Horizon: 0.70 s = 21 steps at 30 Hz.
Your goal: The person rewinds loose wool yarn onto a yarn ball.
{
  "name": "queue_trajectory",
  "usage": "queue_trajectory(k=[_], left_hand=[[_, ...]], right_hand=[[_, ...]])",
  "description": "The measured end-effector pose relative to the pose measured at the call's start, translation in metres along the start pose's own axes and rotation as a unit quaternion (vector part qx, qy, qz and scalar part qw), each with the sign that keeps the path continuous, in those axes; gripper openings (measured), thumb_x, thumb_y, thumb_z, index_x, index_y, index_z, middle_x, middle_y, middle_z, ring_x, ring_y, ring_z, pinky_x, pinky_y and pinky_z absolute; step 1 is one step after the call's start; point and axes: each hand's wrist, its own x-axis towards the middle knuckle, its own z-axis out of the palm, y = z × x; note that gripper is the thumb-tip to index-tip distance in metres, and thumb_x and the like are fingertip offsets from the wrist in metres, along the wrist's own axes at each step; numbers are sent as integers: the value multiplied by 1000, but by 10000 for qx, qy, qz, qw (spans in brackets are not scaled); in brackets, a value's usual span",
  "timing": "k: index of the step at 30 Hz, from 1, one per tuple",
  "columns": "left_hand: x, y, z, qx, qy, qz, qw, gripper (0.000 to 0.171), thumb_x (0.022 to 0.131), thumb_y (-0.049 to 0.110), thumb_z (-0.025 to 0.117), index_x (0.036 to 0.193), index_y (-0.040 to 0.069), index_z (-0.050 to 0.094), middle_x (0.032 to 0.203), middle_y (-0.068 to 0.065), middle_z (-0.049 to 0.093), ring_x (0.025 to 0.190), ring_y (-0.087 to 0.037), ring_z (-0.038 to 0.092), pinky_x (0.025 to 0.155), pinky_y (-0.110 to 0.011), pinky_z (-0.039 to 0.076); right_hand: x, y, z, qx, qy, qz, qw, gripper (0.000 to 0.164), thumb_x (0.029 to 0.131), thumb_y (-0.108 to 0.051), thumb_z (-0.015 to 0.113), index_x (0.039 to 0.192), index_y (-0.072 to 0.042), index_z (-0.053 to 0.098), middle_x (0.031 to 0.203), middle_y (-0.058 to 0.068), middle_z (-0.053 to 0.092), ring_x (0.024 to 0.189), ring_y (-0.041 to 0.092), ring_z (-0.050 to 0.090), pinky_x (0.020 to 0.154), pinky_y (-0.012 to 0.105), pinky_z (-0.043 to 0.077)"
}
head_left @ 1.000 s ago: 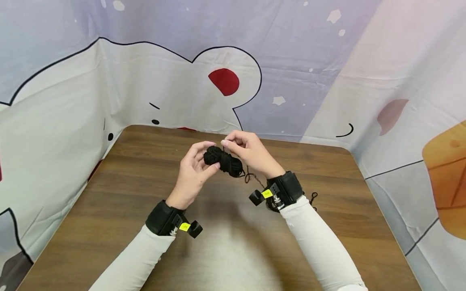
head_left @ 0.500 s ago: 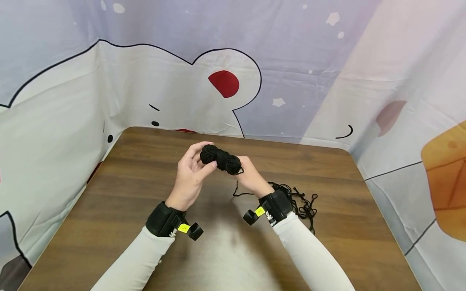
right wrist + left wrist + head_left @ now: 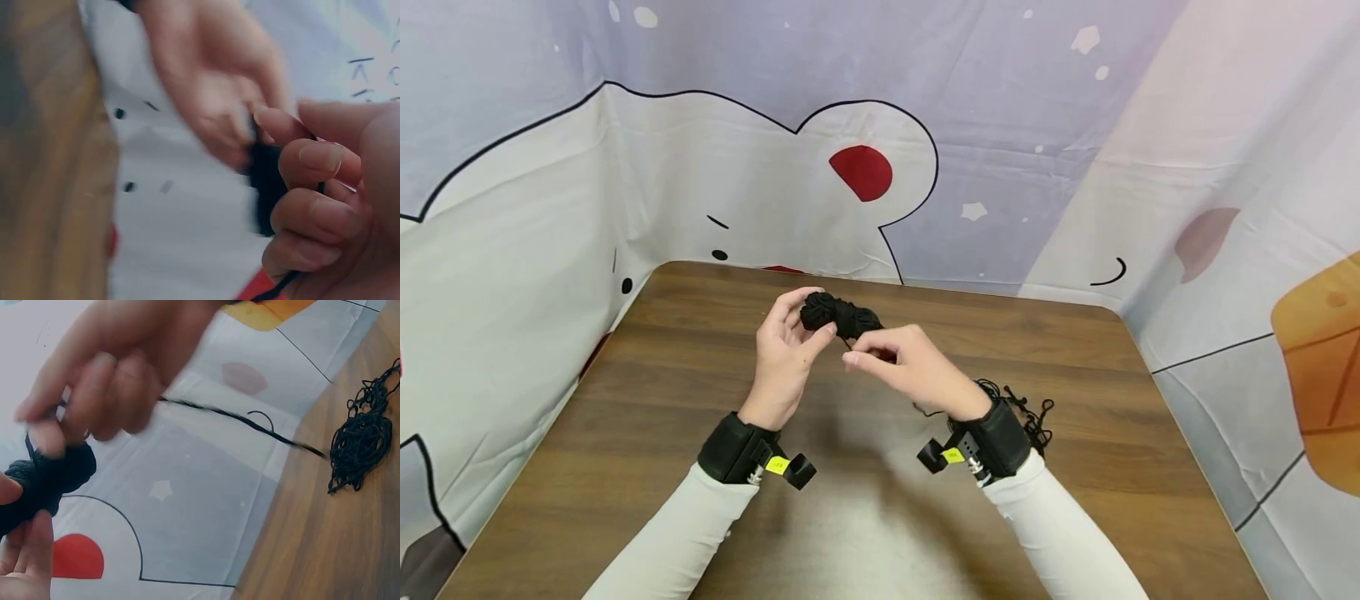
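Observation:
A bundle of black cord [image 3: 841, 317], wound thick at both ends and bound round its middle, is held above the table. My left hand [image 3: 782, 358] grips its left end between thumb and fingers. Just right of it, my right hand [image 3: 917, 367] pinches a single strand that leads off the bundle. In the left wrist view that strand [image 3: 231, 414] runs from the right hand's curled fingers down to a loose heap of cord [image 3: 362, 447] on the table. The right wrist view shows the strand passing through the right fingers [image 3: 312, 215]; part of the bundle is hidden behind them.
The wooden table [image 3: 647, 417] fills the lower scene. Behind and beside it hangs a printed cloth [image 3: 1000, 150]. Tangled loops of cord [image 3: 1033, 421] lie by the right wrist, partly covered by its black wrist strap [image 3: 1000, 442].
My right hand went from above the bundle, down behind it, and round to its near side with the strand. The left hand shifted slightly left, still holding the bundle.

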Motion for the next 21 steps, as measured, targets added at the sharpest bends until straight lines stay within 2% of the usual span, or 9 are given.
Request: queue_trajectory(k=[4, 9, 15, 18, 21], left_hand=[[-1, 1, 1, 59, -129, -64, 9999, 51, 87, -11, 62, 133, 3, 46, 129, -11, 55, 113, -14, 57, 92, -19, 51], [-3, 1, 3, 121, -639, -90, 9978, 53, 85, -11, 63, 133, 4, 47, 129, -11, 55, 112, -13, 58, 91, -20, 52], [-7, 3, 5, -56, -1093, -202, 9938, 53, 85, -10, 62, 133, 6, 46, 124, -4, 57, 110, -13, 58, 88, -19, 52], [-7, 4, 6, -324, -1058, -258, 9935, 52, 85, -11, 61, 133, 4, 46, 122, -5, 57, 108, -13, 59, 87, -20, 53], [-6, 3, 7, -579, -944, -263, 9935, 52, 84, -14, 60, 132, 2, 45, 121, -6, 57, 106, -14, 58, 86, -20, 54]], right_hand=[[9, -11, -25, -153, 103, -47, 9998, 16, 93, -24, 66, 77, -20, 67, 63, -3, 54, 55, 6, 41, 51, 20, 34], [26, -13, -39, -85, 284, -79, 9995, 14, 93, -25, 66, 82, -18, 70, 68, -1, 59, 58, 8, 45, 53, 22, 37], [38, 16, -34, 679, 311, 270, 9968, 13, 93, -22, 66, 88, -12, 72, 69, 2, 58, 58, 9, 43, 55, 22, 37], [36, 36, -26, 1172, 302, 467, 9915, 15, 94, -21, 64, 89, -9, 72, 67, 1, 57, 56, 10, 43, 52, 22, 38], [30, 52, -15, 1682, 233, 522, 9841, 17, 96, -16, 60, 93, -4, 70, 70, 1, 61, 58, 11, 49, 52, 23, 42]])
